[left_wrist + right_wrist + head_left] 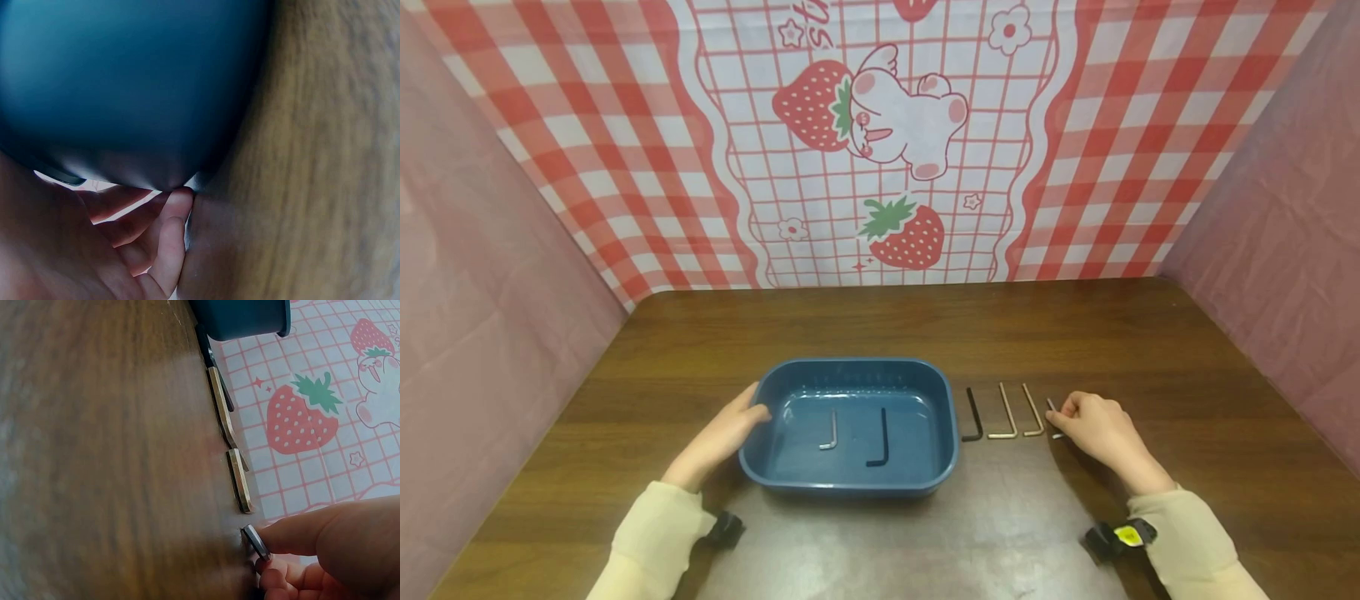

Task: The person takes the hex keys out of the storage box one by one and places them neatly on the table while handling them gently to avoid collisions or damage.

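Note:
A blue tray (850, 487) stands on the table, and a silver hex key (833, 429) and a black hex key (884, 437) lie in it. My left hand (726, 429) grips the tray's left wall, thumb over the rim; in the left wrist view its fingers (169, 250) lie against the outside wall. At the right end of the row of keys, my right hand (1097, 425) pinches a silver hex key (257, 542) between thumb and fingers. Whether that key touches the table I cannot tell.
Between the tray and my right hand lie a black hex key (975, 412) and two brass-coloured ones (1007, 411), (1033, 411) on the wooden table (895, 325). A checked strawberry cloth (865, 183) hangs behind, with pink cloth (1285, 208) at both sides.

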{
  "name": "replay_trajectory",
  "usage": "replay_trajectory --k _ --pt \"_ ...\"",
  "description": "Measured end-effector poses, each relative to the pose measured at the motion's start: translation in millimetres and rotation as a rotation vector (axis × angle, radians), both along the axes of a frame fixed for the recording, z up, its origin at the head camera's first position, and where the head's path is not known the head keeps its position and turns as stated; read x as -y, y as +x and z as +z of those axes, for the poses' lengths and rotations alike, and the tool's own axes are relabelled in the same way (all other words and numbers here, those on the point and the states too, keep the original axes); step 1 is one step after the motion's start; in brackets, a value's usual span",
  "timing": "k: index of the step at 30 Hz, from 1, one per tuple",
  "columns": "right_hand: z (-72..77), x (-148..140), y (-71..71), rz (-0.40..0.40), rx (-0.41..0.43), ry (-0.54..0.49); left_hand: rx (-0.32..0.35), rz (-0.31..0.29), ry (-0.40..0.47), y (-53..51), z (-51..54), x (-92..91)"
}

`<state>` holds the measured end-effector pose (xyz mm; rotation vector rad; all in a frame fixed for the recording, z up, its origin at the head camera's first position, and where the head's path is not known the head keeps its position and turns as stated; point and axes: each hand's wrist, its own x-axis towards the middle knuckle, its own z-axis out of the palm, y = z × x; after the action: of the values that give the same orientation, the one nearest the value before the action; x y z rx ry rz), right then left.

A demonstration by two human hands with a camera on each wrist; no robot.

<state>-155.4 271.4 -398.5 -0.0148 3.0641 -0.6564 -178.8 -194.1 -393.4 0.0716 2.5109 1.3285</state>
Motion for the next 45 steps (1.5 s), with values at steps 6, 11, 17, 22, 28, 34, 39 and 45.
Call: replay_trajectory --k 6,11,17,22,28,34,39,45 --pt "0.6 0.6 -0.3 -0.001 0.003 0.003 0.006 0.001 0.0 0.4 0.7 0.3" --pt "0.7 0.0 -0.7 -0.006 0.006 0.005 0.004 -0.004 0.001 -0.1 1.5 0.0" --pt "2.8 -0.3 -0.4 -0.005 0.01 0.005 -0.001 -0.006 -0.001 -1.2 0.8 0.6" --pt "2.4 -0.1 0.0 -0.006 0.007 0.006 0.002 -0.004 0.004 -0.5 1.5 -0.3" --pt "2.6 -0.4 0.7 0.0 0.012 0.006 0.01 -0.001 0.002 -0.4 1.0 -0.5" --pt "2.8 -0.5 0.5 0.0 0.016 0.007 0.003 -0.002 0.013 -0.6 0.2 -0.2" --pt "4.2 -0.5 0.6 0.007 0.007 0.007 0.0 -0.009 0.024 -0.5 -0.8 0.1" --pt "11.1 4.8 2.3 0.019 -0.028 0.0 0.0 -0.002 0.029 0.0 -2.6 0.8"
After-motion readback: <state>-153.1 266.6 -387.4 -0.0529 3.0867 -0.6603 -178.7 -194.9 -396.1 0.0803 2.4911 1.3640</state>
